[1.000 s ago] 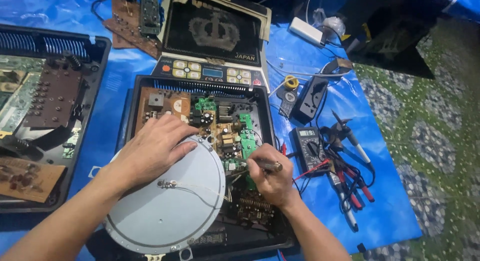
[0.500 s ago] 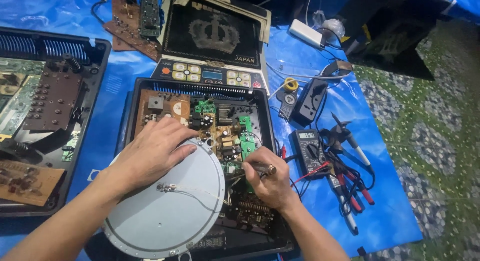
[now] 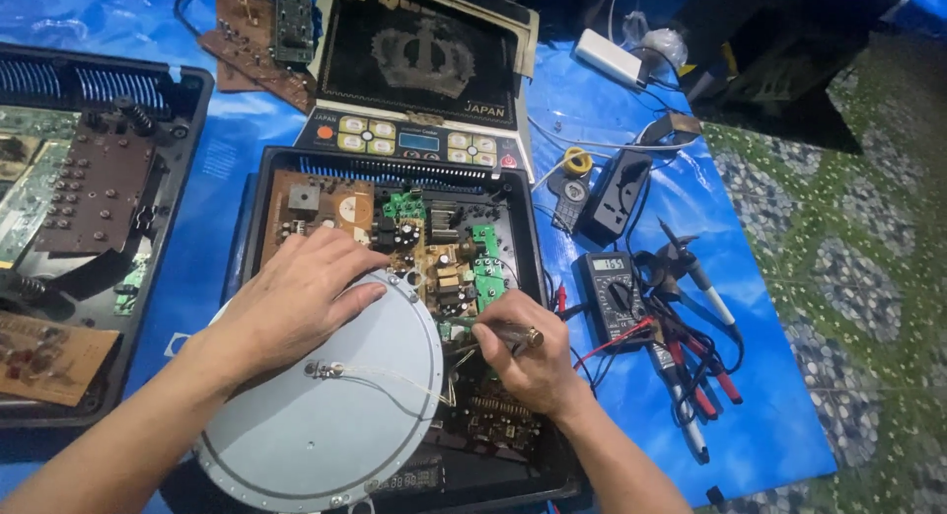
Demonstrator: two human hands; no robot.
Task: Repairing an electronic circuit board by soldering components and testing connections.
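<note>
Open black plastic cooker housing (image 3: 258, 193) on blue sheet (image 3: 631, 208): left hand (image 3: 296, 297) lies flat, fingers spread, on round grey metal coil disc (image 3: 326, 405), gripping nothing. Right hand (image 3: 533, 361), closed around slim brown-handled tool (image 3: 503, 329), points it leftward at green circuit board (image 3: 483, 272) just right of disc. Black multimeter (image 3: 612, 297) nearby.

A small blue screen (image 3: 418, 141) sits on the cooker's control panel (image 3: 409, 139), behind the open housing (image 3: 513, 208). Right of the housing, a black multimeter (image 3: 614, 299) shows a pale grey rectangular screen (image 3: 608, 264).
</note>
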